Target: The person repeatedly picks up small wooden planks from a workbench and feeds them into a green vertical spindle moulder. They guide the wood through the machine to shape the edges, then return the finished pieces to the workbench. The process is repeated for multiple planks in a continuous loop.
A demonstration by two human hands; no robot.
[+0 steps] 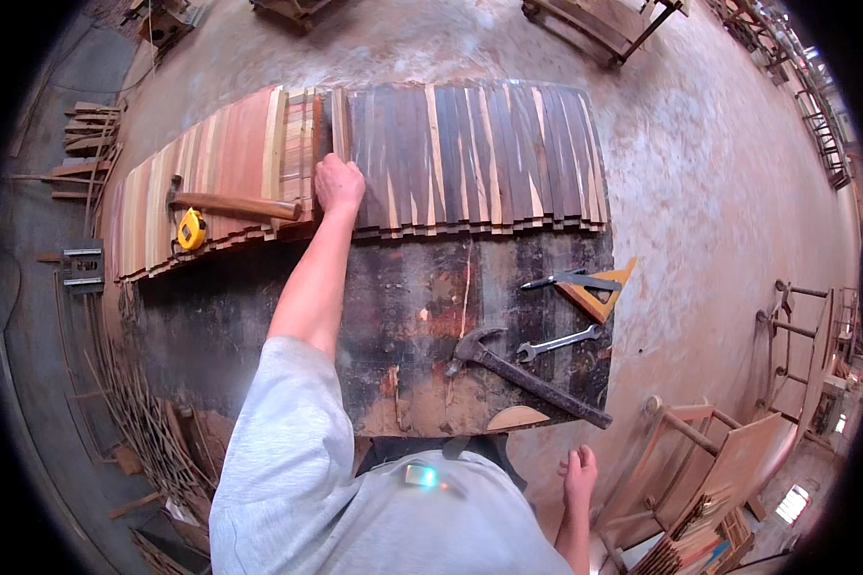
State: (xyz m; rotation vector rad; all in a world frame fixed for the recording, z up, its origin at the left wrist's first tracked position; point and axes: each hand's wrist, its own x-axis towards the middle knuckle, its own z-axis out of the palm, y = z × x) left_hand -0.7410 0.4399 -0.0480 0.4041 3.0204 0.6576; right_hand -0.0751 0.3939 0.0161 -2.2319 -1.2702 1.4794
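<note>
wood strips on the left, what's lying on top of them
A wooden-handled hammer and a yellow tape measure lie on the strips; the wood directly beneath them is hidden.

Left hand (340, 184): fingertips were hidden beyond the knuckles; grip on the brown strip (339, 120) could not be determined. Right hand (577, 471): finger detail was too small to resolve; its forearm (573, 537) ran out at the lower edge. Grey shirt (374, 527) was cut off there too. Wooden trolley (585, 34) was cropped by the top edge. Tape measure (192, 229) markings were unreadable.
</note>
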